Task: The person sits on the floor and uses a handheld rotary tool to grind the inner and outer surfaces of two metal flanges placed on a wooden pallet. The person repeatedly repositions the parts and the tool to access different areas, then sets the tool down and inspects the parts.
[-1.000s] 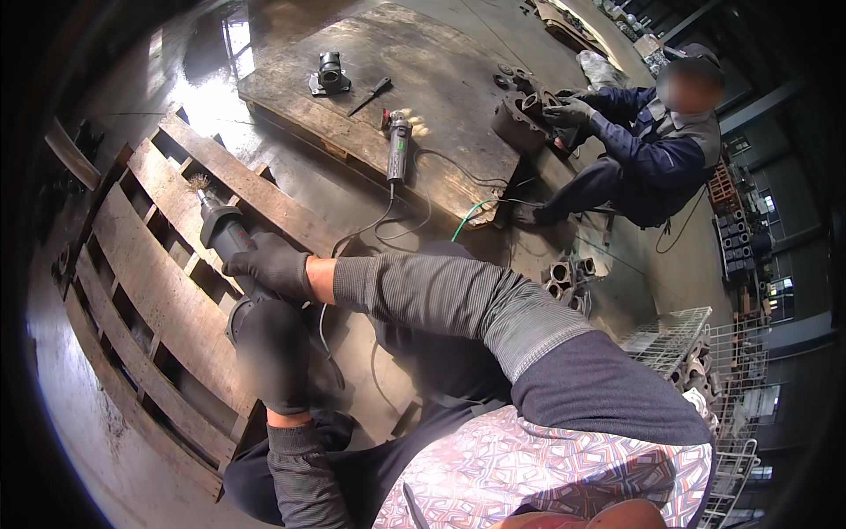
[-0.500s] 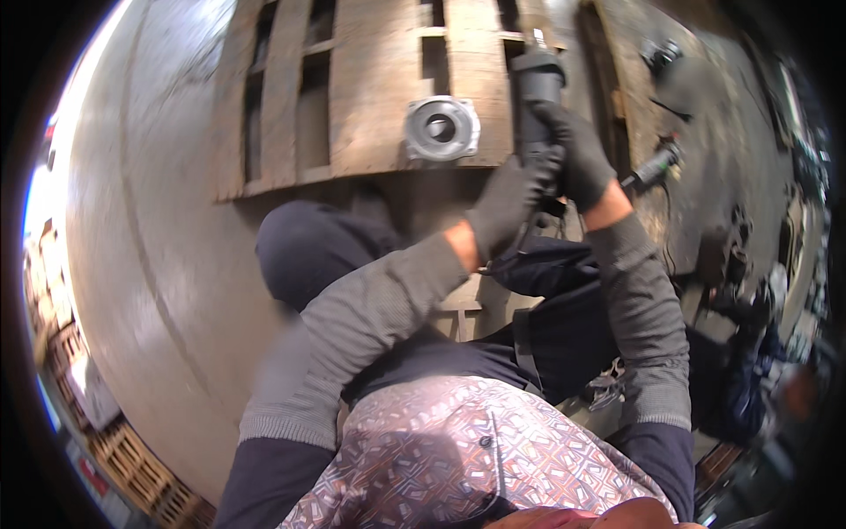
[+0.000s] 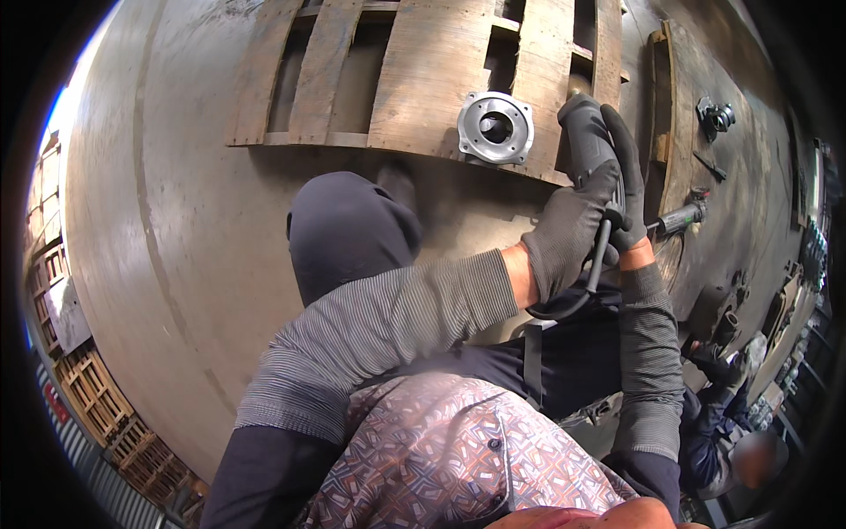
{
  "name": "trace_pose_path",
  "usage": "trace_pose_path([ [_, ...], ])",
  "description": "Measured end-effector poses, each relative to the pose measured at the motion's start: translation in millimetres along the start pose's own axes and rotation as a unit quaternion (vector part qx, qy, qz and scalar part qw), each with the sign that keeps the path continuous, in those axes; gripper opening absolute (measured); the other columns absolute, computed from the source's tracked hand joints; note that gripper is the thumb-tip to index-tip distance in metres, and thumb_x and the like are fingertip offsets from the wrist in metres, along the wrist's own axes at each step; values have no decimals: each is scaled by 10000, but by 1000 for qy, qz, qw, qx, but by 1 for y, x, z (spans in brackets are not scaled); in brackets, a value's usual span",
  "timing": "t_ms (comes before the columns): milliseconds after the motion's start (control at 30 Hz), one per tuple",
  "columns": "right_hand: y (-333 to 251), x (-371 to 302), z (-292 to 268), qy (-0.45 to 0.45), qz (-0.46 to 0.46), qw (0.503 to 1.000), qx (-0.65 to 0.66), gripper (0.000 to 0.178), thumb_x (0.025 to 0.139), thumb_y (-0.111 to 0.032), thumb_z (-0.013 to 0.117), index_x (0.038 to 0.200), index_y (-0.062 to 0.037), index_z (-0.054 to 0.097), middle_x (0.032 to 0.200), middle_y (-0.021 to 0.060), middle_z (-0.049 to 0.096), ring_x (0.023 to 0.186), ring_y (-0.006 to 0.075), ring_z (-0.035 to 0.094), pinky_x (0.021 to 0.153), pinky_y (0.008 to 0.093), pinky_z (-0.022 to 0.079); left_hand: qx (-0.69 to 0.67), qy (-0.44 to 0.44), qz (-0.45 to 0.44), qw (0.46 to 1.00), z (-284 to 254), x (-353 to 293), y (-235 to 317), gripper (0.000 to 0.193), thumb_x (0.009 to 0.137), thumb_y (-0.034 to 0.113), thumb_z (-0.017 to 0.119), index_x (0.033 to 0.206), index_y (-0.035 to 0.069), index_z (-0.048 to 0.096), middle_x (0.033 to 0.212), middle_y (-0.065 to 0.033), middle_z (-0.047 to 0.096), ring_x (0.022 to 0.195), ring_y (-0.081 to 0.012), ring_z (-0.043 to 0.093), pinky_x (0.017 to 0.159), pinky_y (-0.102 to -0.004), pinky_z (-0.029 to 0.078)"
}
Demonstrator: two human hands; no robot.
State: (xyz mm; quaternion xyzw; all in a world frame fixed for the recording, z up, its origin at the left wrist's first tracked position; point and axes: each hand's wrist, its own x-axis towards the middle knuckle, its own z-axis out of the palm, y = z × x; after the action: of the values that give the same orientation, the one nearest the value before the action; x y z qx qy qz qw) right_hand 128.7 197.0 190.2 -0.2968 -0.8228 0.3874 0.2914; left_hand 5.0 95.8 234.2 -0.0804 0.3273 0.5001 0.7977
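Note:
Both of my hands, in dark grey gloves, are on a dark corded straight grinder (image 3: 589,137). My left hand (image 3: 575,216) is closed round its rear end, where the black cord (image 3: 597,264) loops down over my leg. Along the grinder's right side lies my right hand (image 3: 627,167), its fingers stretched forward against the body and its palm partly hidden. The tool's front end points away over the pallet edge; its tip is blurred. Left of it, a round grey metal housing (image 3: 476,145) with a flange and a central bore sits on the wooden pallet (image 3: 423,97), apart from the grinder.
On the right, a second wooden surface (image 3: 683,176) bears another power tool (image 3: 683,216), a small dark metal part (image 3: 716,119) and a thin black tool (image 3: 710,167). Another person (image 3: 731,458) is at the lower right. Stacked pallets (image 3: 97,397) stand far left.
The grinder has gone from nearly straight ahead to leaning left at its front, and its cord now shows. My view has shifted, so the pallet and housing appear further right.

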Motion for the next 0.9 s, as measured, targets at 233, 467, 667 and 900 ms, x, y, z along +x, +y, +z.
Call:
trace_pose_path([
  [233,-5,10,31,32,167,953,252,557,1060,-339,596,1545,-82,498,1534,152,525,1370,276,575,1017,390,624,-80,28,24,996,14,-9,10,691,987,710,612,1031,22,663,803,-88,689,596,-173,671,512,-294,550],
  [467,-15,14,60,212,241,871,373,879,1046,-674,441,1441,110,491,1342,281,624,1201,316,692,1024,385,623,70,-99,113,986,13,-6,17,642,1063,646,532,1140,14,607,898,-113,698,717,-150,683,634,-279,563],
  [667,52,29,42,-49,264,928,257,741,984,-404,723,1498,53,448,1369,218,623,1233,267,667,1096,356,565,108,-77,152,979,11,10,28,528,1099,574,515,1181,57,584,897,-70,700,737,-131,682,629,-267,547],
  [900,89,45,60,-98,287,947,104,774,857,32,846,1520,-3,448,1367,148,631,1239,218,650,1083,327,554,67,-64,154,984,8,23,48,440,1111,489,550,1211,61,581,896,-60,700,743,-123,686,621,-250,543],
])
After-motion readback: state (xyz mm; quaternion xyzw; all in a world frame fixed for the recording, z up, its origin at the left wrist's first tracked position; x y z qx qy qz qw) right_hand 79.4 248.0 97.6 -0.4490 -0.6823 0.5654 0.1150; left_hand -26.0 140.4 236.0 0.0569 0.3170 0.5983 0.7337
